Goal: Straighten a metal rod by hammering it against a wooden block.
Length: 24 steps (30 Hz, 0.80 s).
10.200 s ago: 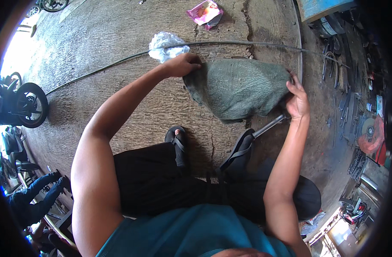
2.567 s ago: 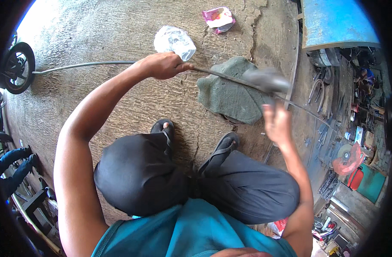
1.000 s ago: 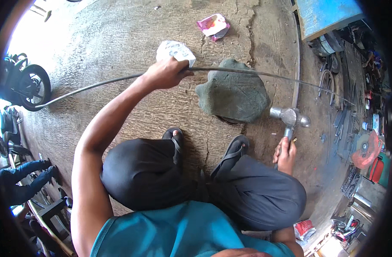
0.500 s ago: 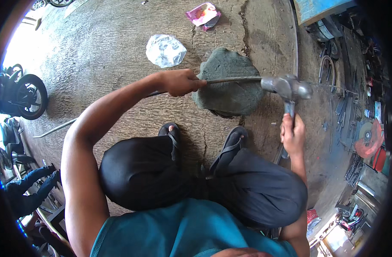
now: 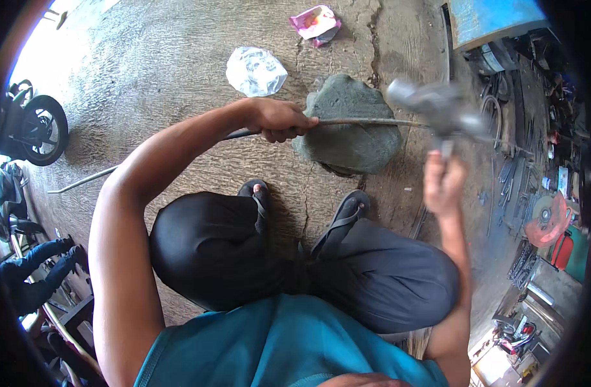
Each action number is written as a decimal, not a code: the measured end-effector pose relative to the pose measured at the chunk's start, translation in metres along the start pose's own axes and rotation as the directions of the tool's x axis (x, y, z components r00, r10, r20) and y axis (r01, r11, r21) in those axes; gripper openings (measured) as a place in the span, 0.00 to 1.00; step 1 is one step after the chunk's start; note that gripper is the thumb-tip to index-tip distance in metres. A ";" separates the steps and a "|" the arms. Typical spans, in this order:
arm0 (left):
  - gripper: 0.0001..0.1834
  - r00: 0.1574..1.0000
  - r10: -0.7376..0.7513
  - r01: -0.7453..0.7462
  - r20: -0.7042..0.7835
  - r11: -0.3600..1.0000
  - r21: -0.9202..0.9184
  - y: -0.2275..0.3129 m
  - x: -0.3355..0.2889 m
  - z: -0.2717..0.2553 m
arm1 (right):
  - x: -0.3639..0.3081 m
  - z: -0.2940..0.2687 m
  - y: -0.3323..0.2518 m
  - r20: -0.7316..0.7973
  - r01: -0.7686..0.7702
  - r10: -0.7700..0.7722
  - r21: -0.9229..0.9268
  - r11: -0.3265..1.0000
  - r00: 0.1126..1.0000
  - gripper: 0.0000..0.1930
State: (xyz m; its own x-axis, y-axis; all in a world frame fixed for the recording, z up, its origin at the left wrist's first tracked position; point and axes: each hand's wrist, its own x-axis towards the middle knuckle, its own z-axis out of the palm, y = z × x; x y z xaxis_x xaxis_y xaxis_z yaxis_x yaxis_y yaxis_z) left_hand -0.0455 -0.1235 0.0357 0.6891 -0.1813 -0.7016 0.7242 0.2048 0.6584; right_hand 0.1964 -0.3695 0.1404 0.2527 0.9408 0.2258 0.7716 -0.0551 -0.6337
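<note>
My left hand [image 5: 281, 120] is closed around a long, thin metal rod [image 5: 366, 121]. The rod lies across a flat-topped grey-green stone [image 5: 350, 147] and its right end juts past the stone's edge, curving slightly down. Its other end passes behind my left forearm and slopes down over the floor to the far left. A hammer [image 5: 437, 106], smeared by motion, is gripped by its handle in my right hand [image 5: 445, 184]. The hammer's head hangs over the right side of the stone, apart from the rod as far as the blur shows.
Beyond the stone lie a crumpled clear plastic bag [image 5: 255, 71] and a pink wrapper [image 5: 315, 26]. A motorcycle wheel [image 5: 44, 130] stands at left, with another person's legs [image 5: 44, 267] below it. Metal scraps, a red disc-shaped guard [image 5: 546, 221] and a blue metal box [image 5: 495, 22] line the right.
The hammer head has lifted off the rod and moved up and right, with my right hand rising slightly. More of the rod's right end shows. My left hand keeps its hold.
</note>
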 end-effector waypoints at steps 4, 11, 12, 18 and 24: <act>0.30 0.997 -0.032 0.035 -0.067 0.998 0.047 0.002 0.003 0.005 | -0.024 0.043 0.027 0.121 -0.227 0.257 -0.216 0.950 0.959 0.23; 0.38 0.882 0.314 -0.061 -0.352 0.815 0.576 -0.006 -0.006 0.004 | -0.027 0.048 0.047 0.044 -0.210 0.219 -0.147 0.966 0.975 0.24; 0.38 0.879 0.297 -0.031 -0.374 0.817 0.576 -0.010 -0.013 0.003 | -0.027 0.050 0.048 0.032 -0.207 0.212 -0.113 0.972 0.977 0.25; 0.29 0.870 0.236 0.034 -0.433 0.847 0.531 -0.045 -0.051 -0.001 | -0.047 0.068 0.055 0.214 -0.610 0.645 0.626 0.486 0.733 0.20; 0.27 0.778 0.458 0.002 -0.429 0.681 0.732 -0.052 -0.045 0.005 | -0.102 0.057 0.110 0.198 -0.367 0.752 0.928 0.063 0.629 0.13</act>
State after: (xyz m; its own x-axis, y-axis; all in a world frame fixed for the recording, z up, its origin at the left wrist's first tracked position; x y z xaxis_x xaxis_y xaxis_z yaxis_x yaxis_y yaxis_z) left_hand -0.1144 -0.1309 0.0342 0.8580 0.3654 -0.3611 0.5127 -0.5647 0.6468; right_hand 0.2223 -0.4523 0.0050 0.6240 0.6159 -0.4809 -0.5858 -0.0387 -0.8096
